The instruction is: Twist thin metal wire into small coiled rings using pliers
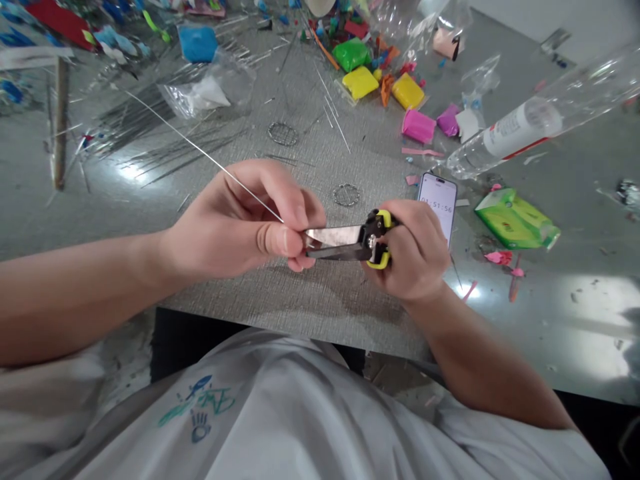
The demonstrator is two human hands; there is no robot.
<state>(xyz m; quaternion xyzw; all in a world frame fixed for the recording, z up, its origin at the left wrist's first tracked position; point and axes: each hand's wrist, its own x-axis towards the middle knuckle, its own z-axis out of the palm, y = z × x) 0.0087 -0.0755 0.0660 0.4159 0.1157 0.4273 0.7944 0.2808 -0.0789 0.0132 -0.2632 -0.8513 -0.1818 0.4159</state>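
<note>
My left hand (250,223) pinches a thin straight wire (200,149) between thumb and forefinger; the wire slants up to the left. Black-handled scissors (345,240) with yellow grips are in my right hand (417,250), its fingers wrapped round the handles. The blades point left and their tips meet the fingertips of my left hand. Whether the wire lies between the blades is hidden by those fingertips. Just beyond the hands, a twisted wire ring (346,195) lies on the table, and a second wire ring (283,134) sits farther back.
Many loose wires (150,127) spread over the back left beside a wooden stick (61,123). Coloured clay packs (361,83) lie at the back. To the right are a phone (440,193) showing a timer, a clear plastic bottle (523,127) and a green packet (515,219).
</note>
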